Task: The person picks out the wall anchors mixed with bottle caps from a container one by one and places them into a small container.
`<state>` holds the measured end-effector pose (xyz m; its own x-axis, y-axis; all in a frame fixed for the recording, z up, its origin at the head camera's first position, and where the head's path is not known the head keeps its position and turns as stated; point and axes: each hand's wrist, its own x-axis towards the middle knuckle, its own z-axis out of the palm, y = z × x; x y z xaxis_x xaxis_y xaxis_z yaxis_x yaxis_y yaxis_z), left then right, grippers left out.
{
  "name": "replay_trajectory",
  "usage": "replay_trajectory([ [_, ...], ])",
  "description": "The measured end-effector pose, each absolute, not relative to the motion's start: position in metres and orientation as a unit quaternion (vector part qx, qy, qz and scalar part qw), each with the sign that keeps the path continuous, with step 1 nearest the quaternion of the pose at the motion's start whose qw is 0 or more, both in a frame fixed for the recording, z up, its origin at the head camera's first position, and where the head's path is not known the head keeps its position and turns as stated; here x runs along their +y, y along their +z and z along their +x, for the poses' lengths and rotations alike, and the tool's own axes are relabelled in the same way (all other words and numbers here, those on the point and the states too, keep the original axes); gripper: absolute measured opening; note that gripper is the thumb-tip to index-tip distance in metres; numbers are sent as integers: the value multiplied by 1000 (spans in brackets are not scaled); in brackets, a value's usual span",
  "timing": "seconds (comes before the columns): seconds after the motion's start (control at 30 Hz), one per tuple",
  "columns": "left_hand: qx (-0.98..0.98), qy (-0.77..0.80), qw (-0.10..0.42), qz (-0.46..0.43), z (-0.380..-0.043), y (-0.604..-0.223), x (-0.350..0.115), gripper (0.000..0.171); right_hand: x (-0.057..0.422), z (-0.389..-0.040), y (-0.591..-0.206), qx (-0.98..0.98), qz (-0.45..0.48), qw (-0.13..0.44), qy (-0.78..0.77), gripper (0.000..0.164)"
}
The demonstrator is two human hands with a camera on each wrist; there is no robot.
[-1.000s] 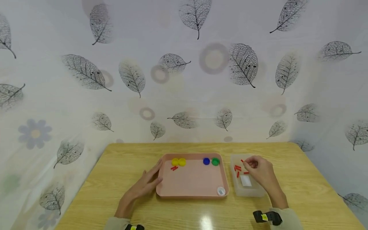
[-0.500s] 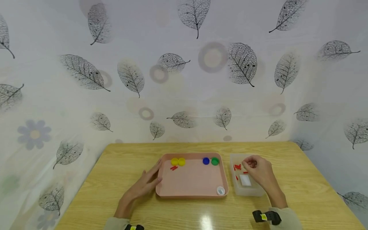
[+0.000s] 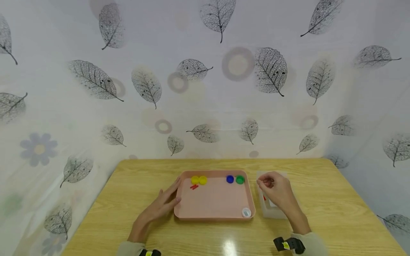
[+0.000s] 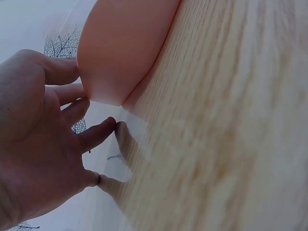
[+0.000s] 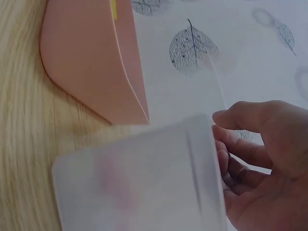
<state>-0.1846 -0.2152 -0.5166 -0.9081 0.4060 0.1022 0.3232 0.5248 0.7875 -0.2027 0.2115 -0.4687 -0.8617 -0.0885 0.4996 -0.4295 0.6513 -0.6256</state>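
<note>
My left hand point(image 3: 160, 206) rests against the left rim of a pink tray point(image 3: 214, 208), fingers spread along its wall in the left wrist view. Inside the tray, two small red sticks point(image 3: 194, 187) lie below two yellow round caps point(image 3: 199, 180). Over the left part of a translucent plastic box point(image 3: 272, 213), my right hand point(image 3: 277, 190) has thumb and index fingertips together, pinching a small red stick seen there earlier; the fingers hide it now. One red stick point(image 3: 264, 197) shows in the box, and the hand covers the others.
Near the tray's top right sit a blue cap point(image 3: 230, 179) and a green cap point(image 3: 240, 179). A white round piece point(image 3: 246, 212) lies in its lower right corner. The wooden table point(image 3: 198, 236) meets a leaf-patterned cloth point(image 3: 205, 106) behind.
My right hand has moved left across the box toward the tray, fingertips still pinched, and now covers most of the red sticks. My left hand has stayed at the tray's rim.
</note>
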Motion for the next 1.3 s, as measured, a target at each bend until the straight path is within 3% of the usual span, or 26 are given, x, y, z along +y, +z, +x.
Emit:
replay_trajectory([
  [0.3,874,434,46,213,-187,-516,-216,65,176,-200,-476,-867,185,218,408,18],
  [0.77,868,441,35,224,-185,-521,-217,65,112,-198,-489,-858,190,218,424,15],
  [1.07,872,437,36,217,-184,-520,-217,65,76,-199,-491,-856,209,160,445,11],
  [1.3,861,443,20,247,-185,-523,-219,66,59,-205,-502,-851,229,146,449,11],
])
